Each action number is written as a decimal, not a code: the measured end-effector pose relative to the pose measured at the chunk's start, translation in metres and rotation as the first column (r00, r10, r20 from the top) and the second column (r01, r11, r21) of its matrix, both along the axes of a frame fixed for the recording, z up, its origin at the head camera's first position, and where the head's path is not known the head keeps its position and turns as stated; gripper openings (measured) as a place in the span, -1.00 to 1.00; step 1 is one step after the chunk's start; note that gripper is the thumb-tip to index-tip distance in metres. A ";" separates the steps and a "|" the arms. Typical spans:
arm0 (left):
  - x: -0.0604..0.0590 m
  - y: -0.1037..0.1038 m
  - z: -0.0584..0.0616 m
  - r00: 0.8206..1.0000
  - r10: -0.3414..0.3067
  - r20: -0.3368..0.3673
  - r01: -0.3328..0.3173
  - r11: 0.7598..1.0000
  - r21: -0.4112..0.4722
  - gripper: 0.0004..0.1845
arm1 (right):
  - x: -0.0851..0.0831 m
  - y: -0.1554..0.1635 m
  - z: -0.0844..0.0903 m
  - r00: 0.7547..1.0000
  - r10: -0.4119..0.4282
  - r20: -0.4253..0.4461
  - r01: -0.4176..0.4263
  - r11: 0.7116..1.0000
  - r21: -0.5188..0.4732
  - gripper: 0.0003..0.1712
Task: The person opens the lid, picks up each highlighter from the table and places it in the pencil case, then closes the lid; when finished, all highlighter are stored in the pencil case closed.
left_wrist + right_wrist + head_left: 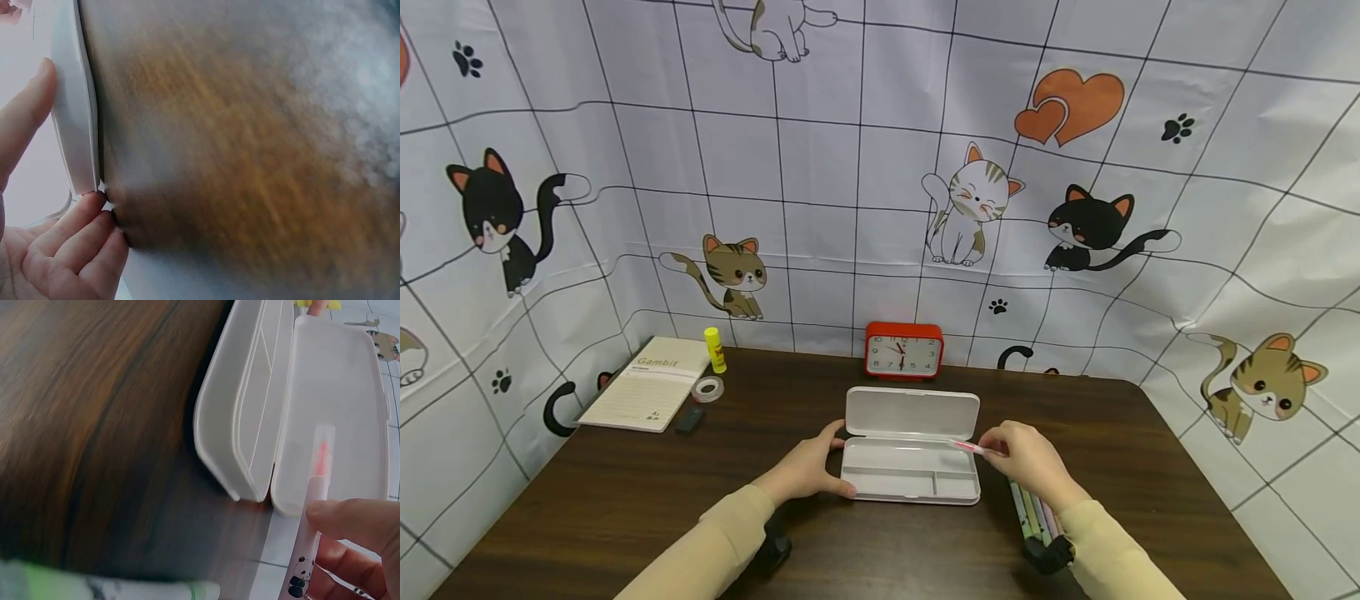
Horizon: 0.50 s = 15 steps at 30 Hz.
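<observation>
A white pencil case (910,472) lies open on the dark wooden table, its lid (912,412) tilted up at the back. My left hand (811,468) holds the case's left end (75,156), thumb at the back and fingers (87,215) at the front corner. My right hand (1028,460) pinches a pink pen with a clear cap (970,448), its tip over the case's right end. In the right wrist view the pink pen (315,487) points toward the lid (337,406), beside the tray (250,419).
Several pastel pens (1032,510) lie on the table under my right wrist. A red alarm clock (904,351) stands behind the case. At the back left are a notebook (647,392), a yellow glue stick (715,349), a tape roll (707,388) and a small black object (689,420).
</observation>
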<state>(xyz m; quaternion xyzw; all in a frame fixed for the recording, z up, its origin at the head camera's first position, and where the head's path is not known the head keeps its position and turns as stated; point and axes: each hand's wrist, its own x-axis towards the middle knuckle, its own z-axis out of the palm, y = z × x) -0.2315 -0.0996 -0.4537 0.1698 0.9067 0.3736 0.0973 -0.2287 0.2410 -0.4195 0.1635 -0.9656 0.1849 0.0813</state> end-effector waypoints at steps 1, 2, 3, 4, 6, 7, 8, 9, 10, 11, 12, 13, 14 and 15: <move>0.000 0.000 0.000 1.000 0.004 0.005 -0.004 1.000 0.002 0.17 | -0.001 -0.002 -0.001 1.000 0.005 0.002 -0.005 1.000 0.001 -0.94; 0.000 0.000 0.000 1.000 0.004 0.006 -0.004 1.000 0.002 0.17 | -0.001 -0.005 -0.001 1.000 0.012 0.002 -0.012 1.000 -0.002 -0.94; 0.000 0.000 -0.001 1.000 0.003 0.005 -0.003 1.000 0.002 0.17 | -0.002 -0.008 -0.001 1.000 0.022 -0.002 -0.022 1.000 -0.003 -0.94; 0.000 0.000 -0.001 1.000 0.003 0.004 -0.003 1.000 0.002 0.17 | -0.003 -0.010 -0.002 0.999 0.031 -0.008 -0.031 1.000 -0.001 -0.94; -0.001 0.000 -0.001 1.000 0.004 0.002 -0.004 1.000 0.002 0.17 | -0.004 -0.015 -0.002 0.998 0.053 -0.021 -0.053 0.999 0.000 -0.94; -0.001 0.000 -0.001 1.000 0.005 0.002 -0.005 1.000 0.001 0.17 | -0.005 -0.018 -0.002 0.998 0.060 -0.028 -0.060 0.998 0.003 -0.93; -0.001 0.000 0.000 1.000 0.005 0.000 -0.005 1.000 0.001 0.17 | -0.006 -0.020 -0.002 0.997 0.069 -0.037 -0.069 0.998 0.003 -0.93; -0.002 0.000 0.000 1.000 0.006 0.000 -0.006 1.000 0.001 0.17 | -0.007 -0.023 -0.003 0.996 0.076 -0.044 -0.075 0.997 0.005 -0.93; -0.002 0.000 0.000 1.000 0.005 -0.004 -0.005 1.000 -0.002 0.18 | -0.008 -0.025 -0.004 0.995 0.082 -0.049 -0.081 0.997 0.006 -0.92; -0.002 0.000 0.000 1.000 0.005 -0.003 -0.005 1.000 -0.004 0.18 | -0.009 -0.027 -0.005 0.995 0.087 -0.051 -0.087 0.996 0.005 -0.92; -0.002 0.000 0.000 1.000 0.003 -0.003 -0.003 1.000 -0.006 0.18 | -0.009 -0.029 -0.006 0.994 0.096 -0.054 -0.096 0.995 0.005 -0.92; -0.002 0.000 0.000 1.000 0.002 -0.002 -0.002 1.000 -0.006 0.18 | -0.010 -0.031 -0.008 0.993 0.101 -0.054 -0.101 0.995 0.008 -0.92; -0.002 0.000 -0.001 1.000 0.000 0.000 0.000 1.000 -0.006 0.18 | -0.010 -0.033 -0.009 0.992 0.109 -0.055 -0.109 0.994 0.009 -0.92; -0.002 0.000 -0.001 1.000 -0.002 0.000 0.002 1.000 -0.006 0.18 | -0.010 -0.035 -0.011 0.992 0.113 -0.054 -0.113 0.994 0.014 -0.92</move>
